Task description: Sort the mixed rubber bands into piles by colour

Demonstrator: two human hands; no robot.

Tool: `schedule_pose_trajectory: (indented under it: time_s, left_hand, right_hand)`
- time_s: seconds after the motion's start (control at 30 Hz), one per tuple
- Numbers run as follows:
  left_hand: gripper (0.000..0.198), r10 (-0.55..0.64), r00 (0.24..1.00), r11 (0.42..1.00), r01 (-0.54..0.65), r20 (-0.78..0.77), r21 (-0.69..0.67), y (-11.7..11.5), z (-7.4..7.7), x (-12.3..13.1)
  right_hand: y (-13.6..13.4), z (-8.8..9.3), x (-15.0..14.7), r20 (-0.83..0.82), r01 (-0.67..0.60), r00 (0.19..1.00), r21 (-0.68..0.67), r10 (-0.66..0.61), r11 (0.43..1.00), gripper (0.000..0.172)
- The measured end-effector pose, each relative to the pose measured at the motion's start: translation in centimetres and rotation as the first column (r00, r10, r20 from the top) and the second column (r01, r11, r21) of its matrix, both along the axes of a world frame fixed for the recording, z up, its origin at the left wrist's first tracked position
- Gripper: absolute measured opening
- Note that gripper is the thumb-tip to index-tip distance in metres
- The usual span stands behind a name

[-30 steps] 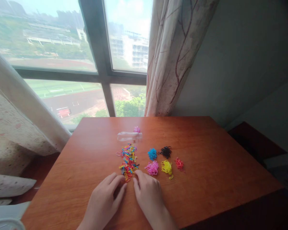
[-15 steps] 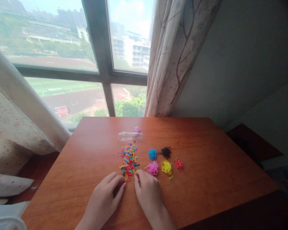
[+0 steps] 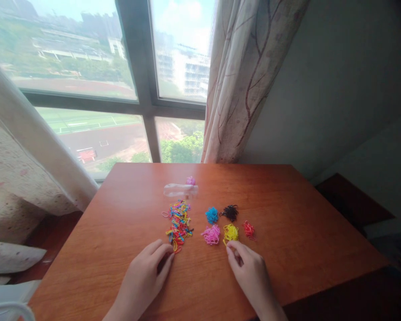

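A mixed heap of coloured rubber bands lies in front of my left hand. That hand's thumb and index finger are pinched at the heap's near edge, beside a red band; what is between the tips is too small to make out. My right hand reaches the near side of the yellow rubber-band pile, its thumb and fingers closed. A yellow loop shows at those fingertips. Around it sit a pink pile, a blue pile, a black pile and a red pile.
Behind the heap, a clear plastic bottle lies on its side, with a pink item beyond it. The wooden table ends at a window and curtain. A white object stands at lower left.
My right hand has moved right, from the mixed heap's near edge to the front of the yellow pile. My left hand has stayed almost still.
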State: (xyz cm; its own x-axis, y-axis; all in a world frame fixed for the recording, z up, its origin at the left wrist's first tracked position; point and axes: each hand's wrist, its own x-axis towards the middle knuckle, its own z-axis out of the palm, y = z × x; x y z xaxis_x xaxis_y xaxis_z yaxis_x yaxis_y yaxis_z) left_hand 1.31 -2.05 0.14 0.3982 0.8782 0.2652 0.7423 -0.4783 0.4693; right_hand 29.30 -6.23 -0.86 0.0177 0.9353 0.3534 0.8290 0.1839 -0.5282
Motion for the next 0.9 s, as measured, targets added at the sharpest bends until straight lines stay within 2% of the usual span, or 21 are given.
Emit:
schedule_pose_trajectory:
  time_s: [0.1, 0.2, 0.43, 0.63, 0.9]
  left_hand:
    - [0.016, 0.003, 1.000, 1.000, -0.003, -0.011, 0.027, 0.1, 0.0, 0.1]
    - [0.015, 0.013, 1.000, 0.999, -0.012, -0.017, 0.050, 0.1, 0.1, 0.1]
    - [0.014, -0.002, 1.000, 0.999, 0.002, -0.013, 0.045, 0.1, 0.2, 0.0]
    - [0.014, -0.010, 1.000, 0.999, 0.010, 0.015, 0.043, 0.2, 0.3, 0.1]
    - [0.013, -0.013, 0.999, 0.999, 0.012, 0.031, 0.030, 0.1, 0.5, 0.0]
  right_hand:
    - [-0.1, -0.2, 2.5, 0.049, -0.006, 0.999, -0.017, 0.007, 1.000, 0.027]
    - [-0.1, -0.4, 3.6, 0.073, -0.021, 0.997, -0.039, 0.024, 0.999, 0.026]
    - [-0.5, -0.4, 3.6, 0.065, 0.010, 0.998, -0.046, -0.007, 0.999, 0.026]
    - [-1.5, -0.4, 4.1, 0.100, -0.011, 0.995, -0.095, 0.020, 0.995, 0.028]
    - [-0.9, -1.3, 3.6, 0.076, -0.024, 0.997, -0.062, 0.029, 0.998, 0.030]
